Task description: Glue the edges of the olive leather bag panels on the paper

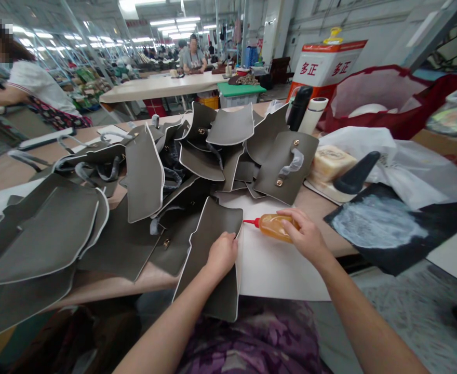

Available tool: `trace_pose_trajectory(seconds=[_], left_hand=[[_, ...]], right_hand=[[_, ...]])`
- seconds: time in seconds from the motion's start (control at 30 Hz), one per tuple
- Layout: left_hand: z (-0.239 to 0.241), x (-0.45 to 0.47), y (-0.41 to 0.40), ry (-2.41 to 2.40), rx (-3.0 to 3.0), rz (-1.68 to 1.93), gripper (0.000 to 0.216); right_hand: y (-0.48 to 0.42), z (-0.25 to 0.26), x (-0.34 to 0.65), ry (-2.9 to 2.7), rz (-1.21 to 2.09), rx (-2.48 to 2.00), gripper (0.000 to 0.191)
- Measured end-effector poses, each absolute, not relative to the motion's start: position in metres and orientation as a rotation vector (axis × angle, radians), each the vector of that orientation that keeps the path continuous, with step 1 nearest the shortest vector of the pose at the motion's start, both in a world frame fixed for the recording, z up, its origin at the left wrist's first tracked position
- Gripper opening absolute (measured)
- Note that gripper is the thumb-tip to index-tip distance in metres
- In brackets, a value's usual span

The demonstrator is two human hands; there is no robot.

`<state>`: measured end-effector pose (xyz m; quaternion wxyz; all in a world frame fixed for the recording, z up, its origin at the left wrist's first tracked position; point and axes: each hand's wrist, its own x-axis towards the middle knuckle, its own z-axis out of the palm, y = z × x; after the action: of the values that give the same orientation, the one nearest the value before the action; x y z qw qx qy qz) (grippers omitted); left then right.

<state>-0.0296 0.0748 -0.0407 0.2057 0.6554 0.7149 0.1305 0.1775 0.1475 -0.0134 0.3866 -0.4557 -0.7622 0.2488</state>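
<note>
**Red nozzle close to a grey panel's edge**

Head view: the left hand point(221, 254) had its fingers curled shut, pinching the right edge of a grey panel point(213, 218) that hung over the near rim of the worktop point(143, 280). At 3 o'clock from it, the right hand point(306, 236) wrapped its fingers around an amber squeeze bottle point(277, 227), lying almost level, red tip aimed at that edge above a white sheet point(275, 265).

A hard squeeze could likely have spilled liquid onto the panel's face. The overhanging panel might also have slid off if the pinch loosened. The pile of grey pieces point(146, 176) at 11 o'clock lay near enough to catch stray drips.

The bottle bore no readable label. At 1 o'clock, a red-topped white box point(324, 67) read "多正" twice in red.
</note>
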Motion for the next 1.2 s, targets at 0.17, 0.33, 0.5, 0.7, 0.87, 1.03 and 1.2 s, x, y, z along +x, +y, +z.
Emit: trace_pose_trajectory(seconds=[0.17,0.33,0.5,0.7,0.87,1.03,1.2], left_hand=[[-0.039,-0.029,0.075,1.991,1.814,0.363,0.026],[-0.038,-0.029,0.075,1.981,1.810,0.363,0.028],[-0.041,-0.028,0.075,1.982,1.813,0.372,0.028],[-0.041,-0.028,0.075,1.992,1.817,0.371,0.027],[-0.039,-0.028,0.075,1.996,1.819,0.370,0.026],[-0.039,-0.027,0.074,1.995,1.823,0.371,0.026],[-0.040,-0.027,0.074,2.001,1.829,0.373,0.026]], right_hand=[[0.152,-0.007,0.175,-1.968,0.669,-1.177,0.021],[0.150,-0.002,0.178,-1.973,0.785,-1.244,0.022],[0.149,-0.003,0.181,-1.895,0.834,-1.312,0.024],[0.147,-0.008,0.185,-1.891,0.893,-1.340,0.027],[0.136,-0.004,0.189,-1.889,0.997,-1.348,0.028],[0.126,0.000,0.190,-1.850,1.020,-1.368,0.027],[0.114,-0.001,0.194,-1.886,1.070,-1.345,0.025]])
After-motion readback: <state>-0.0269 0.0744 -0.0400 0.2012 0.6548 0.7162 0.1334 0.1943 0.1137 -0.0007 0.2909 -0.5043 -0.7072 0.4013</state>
